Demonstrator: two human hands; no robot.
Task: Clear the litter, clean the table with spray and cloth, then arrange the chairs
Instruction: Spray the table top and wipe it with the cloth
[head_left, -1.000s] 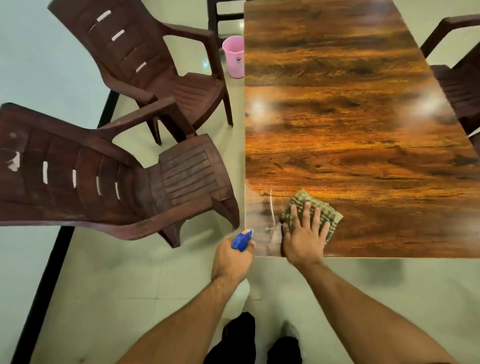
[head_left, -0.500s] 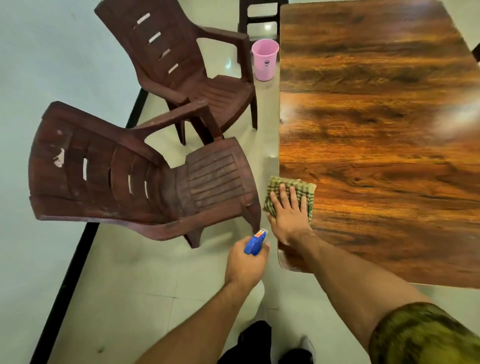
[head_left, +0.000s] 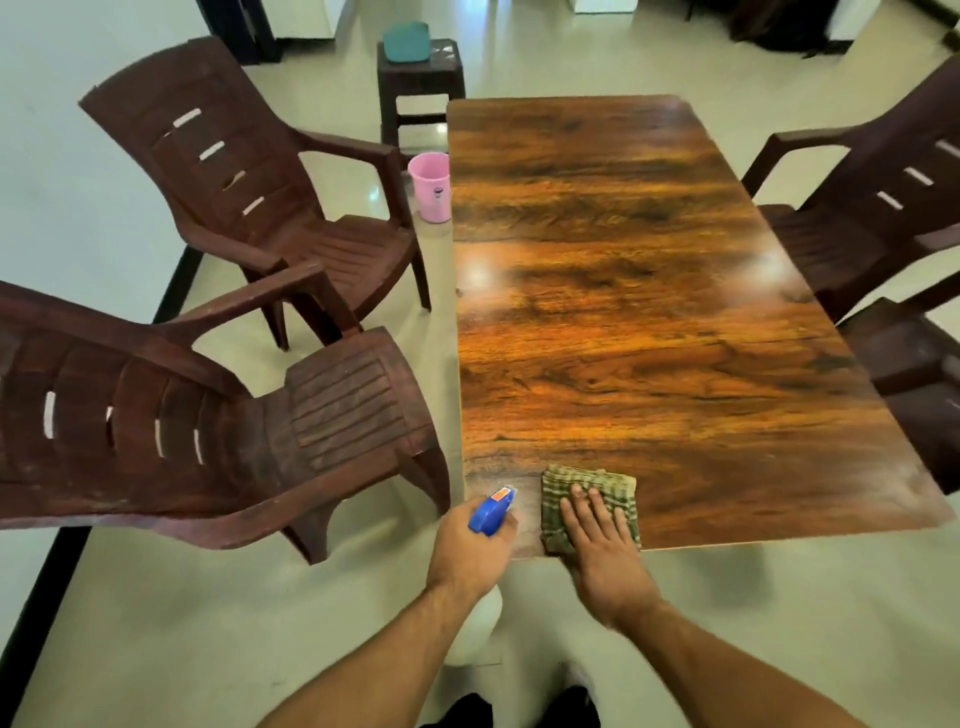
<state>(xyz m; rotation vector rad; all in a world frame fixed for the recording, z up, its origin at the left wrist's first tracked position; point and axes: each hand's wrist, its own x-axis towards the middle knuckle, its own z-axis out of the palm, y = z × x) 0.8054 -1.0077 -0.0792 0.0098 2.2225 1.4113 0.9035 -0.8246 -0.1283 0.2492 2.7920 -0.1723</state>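
Tabletop (head_left: 649, 312): long, glossy wood-grain surface, running from the near edge away to the far end; two bright light reflections on it, one left and one right of its middle.

Cloth (head_left: 576, 486): green checked, folded, lying flat on the near left corner of the tabletop, just inside the near edge.

Right hand (head_left: 602, 540): laid palm-down on the cloth, fingers straight and slightly spread, pressing it against the tabletop. Grip flat and uncurled, nothing clasped.

Spray bottle (head_left: 492, 512): blue trigger head with an orange tip, pointing toward the near left corner of the tabletop; the white body shows below the hand, partly hidden. It sits just left of the cloth, apart from it.

Left hand (head_left: 470, 553): grip curled round the neck of the spray bottle, holding it upright at the tabletop's near left corner; whether a finger rests on the trigger cannot be told from this angle.

Near chair (head_left: 218, 426): dark brown plastic armchair, left of the tabletop, seat facing the table, standing close beside the table's left edge.

Far chair (head_left: 270, 208): same type, left of the tabletop and farther off, angled toward it.

Right chairs (head_left: 883, 218): two brown plastic armchairs along the right edge, the nearer one partly cut off by the frame.

Pink bucket (head_left: 430, 187): on the floor, just beside the far left edge of the tabletop.

Stool (head_left: 418, 83): dark, beyond the far end, with a teal object (head_left: 406, 40) on top.

Floor (head_left: 208, 623): pale tiles.
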